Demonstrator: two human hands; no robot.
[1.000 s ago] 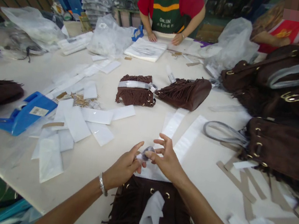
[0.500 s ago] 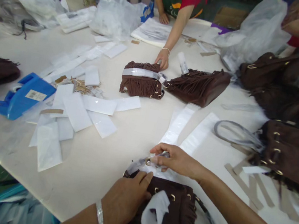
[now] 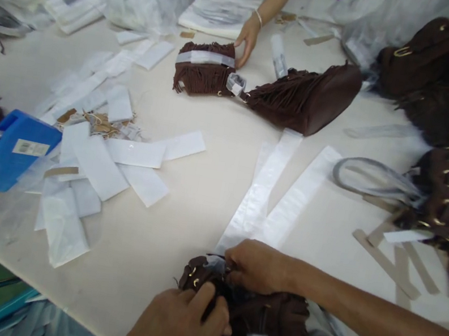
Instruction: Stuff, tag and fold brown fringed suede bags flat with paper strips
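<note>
The pale bench [image 3: 180,229] fills most of the frame, and the dark brown fringed bag [image 3: 283,332] sits on it at bottom centre. White plastic strips [image 3: 266,189] lie flat just beyond the bag, right of centre. The person's left hand [image 3: 181,321], at bottom centre, is clamped on the bag near its mouth. The right hand [image 3: 255,265] bends inward at the bag's opening; whether its fingers grip anything cannot be told. Small gold-coloured eyelets [image 3: 195,282] show beside the left fingertips.

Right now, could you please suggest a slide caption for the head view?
Left hand and right hand at a brown fringed bag, blue tape dispenser on the table.
</note>
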